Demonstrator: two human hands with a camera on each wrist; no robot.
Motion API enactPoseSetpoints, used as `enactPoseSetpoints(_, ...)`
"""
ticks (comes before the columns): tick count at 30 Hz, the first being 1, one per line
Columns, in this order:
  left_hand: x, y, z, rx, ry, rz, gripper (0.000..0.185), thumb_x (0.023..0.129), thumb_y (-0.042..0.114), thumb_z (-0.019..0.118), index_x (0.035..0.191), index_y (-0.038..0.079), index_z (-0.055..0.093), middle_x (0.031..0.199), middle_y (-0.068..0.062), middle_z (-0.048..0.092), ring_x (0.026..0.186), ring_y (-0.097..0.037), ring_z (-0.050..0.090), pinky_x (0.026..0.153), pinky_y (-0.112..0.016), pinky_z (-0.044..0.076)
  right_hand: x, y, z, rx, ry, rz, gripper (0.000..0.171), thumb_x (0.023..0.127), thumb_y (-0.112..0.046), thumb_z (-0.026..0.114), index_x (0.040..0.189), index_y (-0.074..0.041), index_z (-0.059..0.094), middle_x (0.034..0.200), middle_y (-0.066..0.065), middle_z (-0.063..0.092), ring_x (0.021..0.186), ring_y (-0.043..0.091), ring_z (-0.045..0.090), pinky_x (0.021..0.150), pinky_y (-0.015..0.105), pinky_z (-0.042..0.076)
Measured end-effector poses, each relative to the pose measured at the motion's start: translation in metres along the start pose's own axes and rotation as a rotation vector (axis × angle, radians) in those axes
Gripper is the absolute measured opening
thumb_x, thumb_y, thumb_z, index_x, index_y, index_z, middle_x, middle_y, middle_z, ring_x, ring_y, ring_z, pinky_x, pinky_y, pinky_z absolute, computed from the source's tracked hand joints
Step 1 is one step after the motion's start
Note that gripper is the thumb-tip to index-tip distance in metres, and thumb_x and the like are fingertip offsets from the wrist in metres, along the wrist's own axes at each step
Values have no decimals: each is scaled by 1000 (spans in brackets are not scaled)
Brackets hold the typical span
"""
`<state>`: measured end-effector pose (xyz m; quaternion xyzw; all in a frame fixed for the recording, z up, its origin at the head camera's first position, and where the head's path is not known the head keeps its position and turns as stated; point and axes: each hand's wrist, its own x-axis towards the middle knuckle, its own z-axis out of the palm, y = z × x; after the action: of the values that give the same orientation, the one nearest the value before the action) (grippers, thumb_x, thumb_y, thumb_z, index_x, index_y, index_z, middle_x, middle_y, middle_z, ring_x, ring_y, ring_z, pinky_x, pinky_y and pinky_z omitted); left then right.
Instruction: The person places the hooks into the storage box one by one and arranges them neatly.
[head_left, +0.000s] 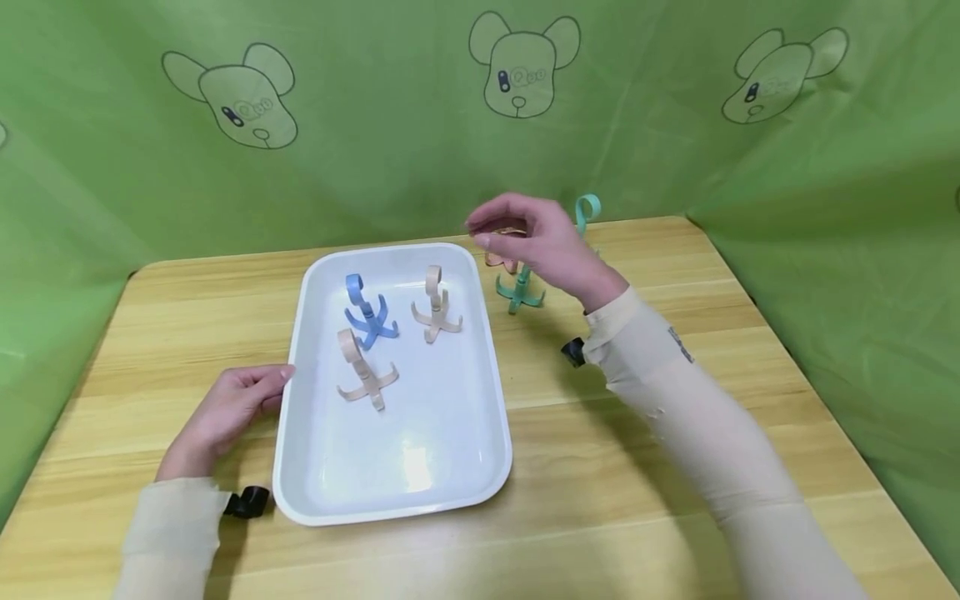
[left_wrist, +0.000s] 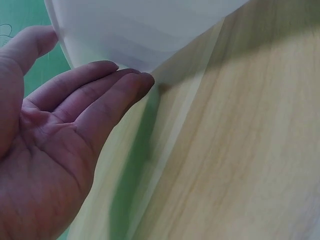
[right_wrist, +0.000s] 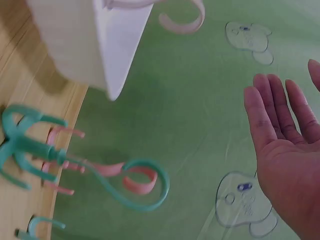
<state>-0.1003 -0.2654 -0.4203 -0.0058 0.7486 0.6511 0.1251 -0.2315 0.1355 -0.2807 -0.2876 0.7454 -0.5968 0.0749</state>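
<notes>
A white tray (head_left: 420,450) lies in the middle of the wooden table. A blue hook (head_left: 366,312) and two beige hooks (head_left: 437,304) (head_left: 363,371) stand in it. My left hand (head_left: 225,412) rests on the table, its straight fingers (left_wrist: 100,100) touching the tray's left rim (left_wrist: 140,30). My right hand (head_left: 536,242) hovers past the tray's far right corner, palm (right_wrist: 285,145) bare and holding nothing. Under it stand a green hook (head_left: 519,290) (right_wrist: 30,145) and a pink hook (head_left: 501,260) (right_wrist: 137,181), partly hidden by the hand.
Another green hook (head_left: 587,208) stands behind my right hand near the table's far edge. Green cloth walls (head_left: 825,208) with bear drawings close in the back and both sides. Bare wood (head_left: 675,500) lies right of and in front of the tray.
</notes>
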Motion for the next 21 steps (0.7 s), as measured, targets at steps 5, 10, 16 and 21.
enactPoseSetpoints(5, -1, 1, -1, -9, 12, -11, 51, 102, 23, 57, 126, -21, 49, 114, -8, 69, 98, -10, 67, 86, -28, 55, -3, 10, -10, 32, 54, 6, 30, 93, 0, 66, 123, 3, 62, 120, 16, 62, 100, 35, 61, 73, 29, 58)
enactPoseSetpoints(10, -2, 2, -1, -60, 17, -8, 43, 101, 19, 58, 122, -19, 55, 106, 2, 71, 96, -10, 67, 85, -27, 56, -5, 18, -18, 21, 80, 2, 32, 92, -2, 68, 123, 3, 63, 124, 15, 61, 115, 34, 57, 93, 34, 53)
enactPoseSetpoints(16, 0, 1, -1, -93, 8, -9, 36, 101, 19, 59, 119, -12, 63, 105, 2, 71, 96, -11, 68, 85, -27, 56, -9, 25, -31, -14, 154, -5, 33, 92, -8, 71, 123, 0, 64, 129, 11, 61, 116, 29, 58, 96, 32, 50)
enactPoseSetpoints(21, 0, 1, 1, -89, 10, -10, 43, 101, 19, 59, 121, -19, 55, 106, -1, 71, 96, -12, 68, 85, -27, 56, -13, 32, -39, -51, 209, 20, 37, 92, -12, 71, 125, 0, 63, 126, 11, 62, 115, 27, 58, 96, 32, 50)
